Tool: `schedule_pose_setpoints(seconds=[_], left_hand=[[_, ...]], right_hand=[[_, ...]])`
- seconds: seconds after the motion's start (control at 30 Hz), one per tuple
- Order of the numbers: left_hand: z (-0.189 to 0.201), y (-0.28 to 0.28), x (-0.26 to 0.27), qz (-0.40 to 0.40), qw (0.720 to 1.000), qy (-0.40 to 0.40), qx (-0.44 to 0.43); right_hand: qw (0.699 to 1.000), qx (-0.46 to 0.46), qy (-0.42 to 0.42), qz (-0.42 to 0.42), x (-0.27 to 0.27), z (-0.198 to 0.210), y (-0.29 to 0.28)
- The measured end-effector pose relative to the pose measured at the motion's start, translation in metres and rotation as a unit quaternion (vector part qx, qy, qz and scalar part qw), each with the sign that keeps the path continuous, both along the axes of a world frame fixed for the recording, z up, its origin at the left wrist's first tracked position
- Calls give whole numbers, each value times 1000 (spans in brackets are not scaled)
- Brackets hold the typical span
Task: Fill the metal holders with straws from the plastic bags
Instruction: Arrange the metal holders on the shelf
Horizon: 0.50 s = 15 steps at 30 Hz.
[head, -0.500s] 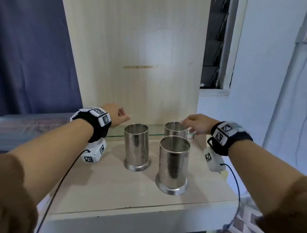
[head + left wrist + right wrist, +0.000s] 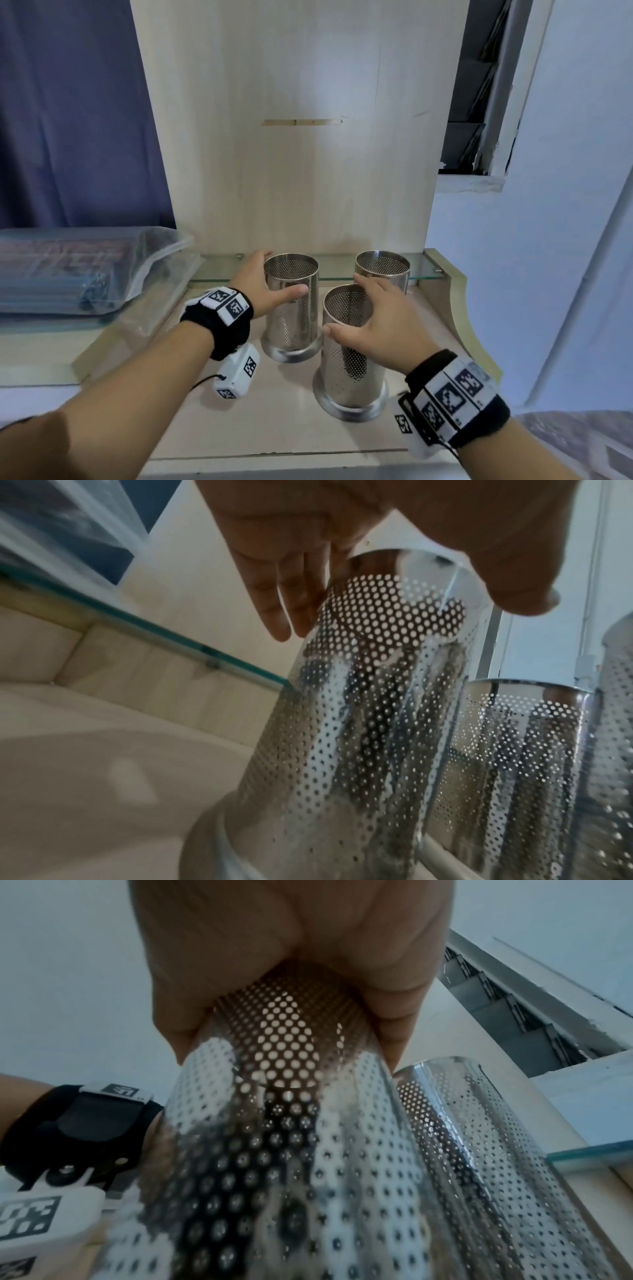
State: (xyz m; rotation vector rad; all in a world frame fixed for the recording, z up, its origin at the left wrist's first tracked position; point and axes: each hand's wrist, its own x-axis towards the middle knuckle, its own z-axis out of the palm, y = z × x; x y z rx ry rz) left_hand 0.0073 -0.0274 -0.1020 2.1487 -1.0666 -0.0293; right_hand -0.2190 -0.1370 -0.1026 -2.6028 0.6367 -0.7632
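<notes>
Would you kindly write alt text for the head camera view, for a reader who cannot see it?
Two bare hands grasp perforated metal holders on a pale wooden shelf: the left hand holds the left holder, the right hand the front holder. A third holder stands behind; plastic bags of straws lie left.

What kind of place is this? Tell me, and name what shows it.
Probably a home room used as a workspace, not a café: a pale wooden shelf unit, a blue curtain and a worn window frame surround the metal holders.
</notes>
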Motion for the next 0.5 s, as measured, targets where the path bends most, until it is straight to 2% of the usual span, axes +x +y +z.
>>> schedule_pose_setpoints(seconds=[0.07,0.2,0.4,0.5], left_hand=[[-7,-3,-2,6,1000,2,-23],[-17,-7,-1,19,997,-1,-71],[-18,9,7,75,994,-37,-76],[-18,24,17,113,990,-20,-76]], right_hand=[[998,21,-46,-27,7,-8,2],[994,57,-80,-40,20,-13,7],[995,74,-52,-31,40,-8,6],[996,83,-42,-19,50,-6,7]])
